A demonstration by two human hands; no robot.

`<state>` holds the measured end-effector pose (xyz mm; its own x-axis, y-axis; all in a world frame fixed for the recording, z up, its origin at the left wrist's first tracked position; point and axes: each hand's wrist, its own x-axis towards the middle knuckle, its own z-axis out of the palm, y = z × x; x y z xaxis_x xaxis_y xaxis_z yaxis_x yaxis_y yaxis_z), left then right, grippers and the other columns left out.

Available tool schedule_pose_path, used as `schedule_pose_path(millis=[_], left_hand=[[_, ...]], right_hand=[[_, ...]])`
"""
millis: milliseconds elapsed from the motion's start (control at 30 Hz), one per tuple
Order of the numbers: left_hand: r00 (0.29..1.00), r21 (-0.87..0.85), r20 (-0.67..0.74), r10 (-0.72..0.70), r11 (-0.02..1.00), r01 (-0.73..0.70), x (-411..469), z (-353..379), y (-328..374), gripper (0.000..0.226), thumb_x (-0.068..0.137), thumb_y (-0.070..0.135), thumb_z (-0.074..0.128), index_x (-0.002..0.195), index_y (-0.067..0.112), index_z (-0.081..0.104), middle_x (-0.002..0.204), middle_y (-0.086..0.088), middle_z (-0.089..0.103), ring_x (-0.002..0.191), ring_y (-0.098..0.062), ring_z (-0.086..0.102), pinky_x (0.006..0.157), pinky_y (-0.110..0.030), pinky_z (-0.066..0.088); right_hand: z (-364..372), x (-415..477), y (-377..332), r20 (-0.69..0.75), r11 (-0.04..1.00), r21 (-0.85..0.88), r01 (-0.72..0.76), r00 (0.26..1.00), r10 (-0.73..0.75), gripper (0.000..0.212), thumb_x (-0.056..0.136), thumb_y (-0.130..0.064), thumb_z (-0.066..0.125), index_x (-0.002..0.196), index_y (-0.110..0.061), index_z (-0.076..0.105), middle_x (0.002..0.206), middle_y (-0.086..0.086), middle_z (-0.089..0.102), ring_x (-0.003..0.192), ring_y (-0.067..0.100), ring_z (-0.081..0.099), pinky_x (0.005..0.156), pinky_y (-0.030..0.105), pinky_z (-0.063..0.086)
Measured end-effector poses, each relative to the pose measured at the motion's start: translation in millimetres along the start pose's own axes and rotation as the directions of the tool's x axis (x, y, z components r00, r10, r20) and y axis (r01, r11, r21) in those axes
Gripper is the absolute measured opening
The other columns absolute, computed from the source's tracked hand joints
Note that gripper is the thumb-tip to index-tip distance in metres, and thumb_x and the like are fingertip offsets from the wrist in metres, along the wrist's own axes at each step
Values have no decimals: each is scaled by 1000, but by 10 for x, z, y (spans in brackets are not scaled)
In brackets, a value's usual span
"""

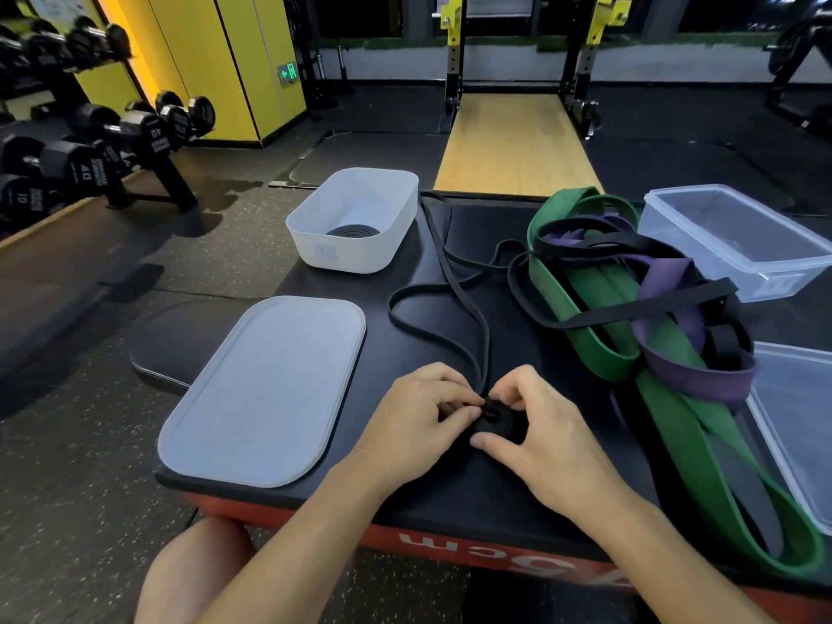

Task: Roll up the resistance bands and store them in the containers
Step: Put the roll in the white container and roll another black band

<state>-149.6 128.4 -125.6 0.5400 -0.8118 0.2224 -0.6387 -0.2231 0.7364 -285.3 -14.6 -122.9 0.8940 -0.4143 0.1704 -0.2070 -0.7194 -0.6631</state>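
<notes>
A thin black resistance band [452, 281] trails across the black box top toward me, and its near end is wound into a small coil [495, 421]. My left hand [418, 416] and my right hand [535, 439] both pinch that coil from either side. A white container [315, 236] at the far left holds one rolled black band [353, 230]. Its flat lid [270, 389] lies near my left hand. A tangled heap of green bands [585, 304], purple bands [666, 281] and black bands lies to the right.
A clear empty container [738, 240] stands at the far right, and another clear tub [797, 421] sits at the right edge. The box top [450, 488] has a red front side. A dumbbell rack [90, 146] stands on the floor to the left.
</notes>
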Motion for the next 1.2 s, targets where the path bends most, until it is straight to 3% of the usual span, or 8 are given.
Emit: schedule_pose_path(millis=[267,467,600,700,767,867,1033,1200], left_hand=[[985,223,-5,175,960,-169,-71,66,-6,15,99,25,65,108,19,75,116,18,59,101,-3,61,85,-26,54],[977,258,42,211,942,-214,-93,68,-10,28,101,30,59,126,26,71,115,16,60,104,-2,58,87,-19,51],[976,281,58,208,935,-216,-91,86,-25,35,98,41,59,123,22,76,114,14,61,105,-5,60,87,-28,56],[981,287,49,189,938,-195,-77,102,-18,38,97,44,57,122,22,76,113,14,60,105,-5,58,87,-28,56],[982,286,51,182,939,-189,-72,107,-10,37,97,44,57,121,22,75,113,15,59,105,-5,57,88,-28,55],[983,285,60,175,941,-185,-54,99,-13,34,98,44,61,121,22,74,117,15,58,109,-6,54,92,-29,53],[981,264,85,176,945,-192,-81,69,-5,31,100,42,59,124,25,71,119,18,51,111,-2,51,96,-23,48],[983,243,63,174,953,-184,-94,65,-16,30,105,24,54,130,26,70,121,19,52,108,-1,56,93,-20,49]], right_hand=[[-92,46,167,81,979,181,96,990,-112,90,80,-13,87,128,-63,29,125,-24,34,120,6,58,104,34,52],[-87,71,204,115,976,112,187,973,-199,89,87,-12,78,131,-66,22,128,-23,32,127,3,51,109,32,48],[-103,87,230,141,977,102,185,970,-199,72,88,-13,75,128,-56,33,128,-23,39,131,3,49,110,35,46],[-89,54,197,138,986,68,154,977,-163,67,84,-26,78,131,-51,37,128,-27,42,130,0,47,108,34,47],[-92,31,206,98,996,23,91,991,-92,84,72,-48,84,141,-50,35,129,-32,37,130,-2,44,108,30,43],[-118,32,272,62,993,-114,25,998,-18,98,54,-82,72,142,-46,45,119,-31,37,120,2,44,103,31,43],[-172,157,342,100,989,-93,114,989,-105,65,61,-82,70,111,-41,67,99,-23,53,99,3,50,89,32,44],[-262,296,386,206,984,-16,180,963,-173,40,74,-49,88,108,-43,69,104,-18,57,102,9,53,89,32,48]])
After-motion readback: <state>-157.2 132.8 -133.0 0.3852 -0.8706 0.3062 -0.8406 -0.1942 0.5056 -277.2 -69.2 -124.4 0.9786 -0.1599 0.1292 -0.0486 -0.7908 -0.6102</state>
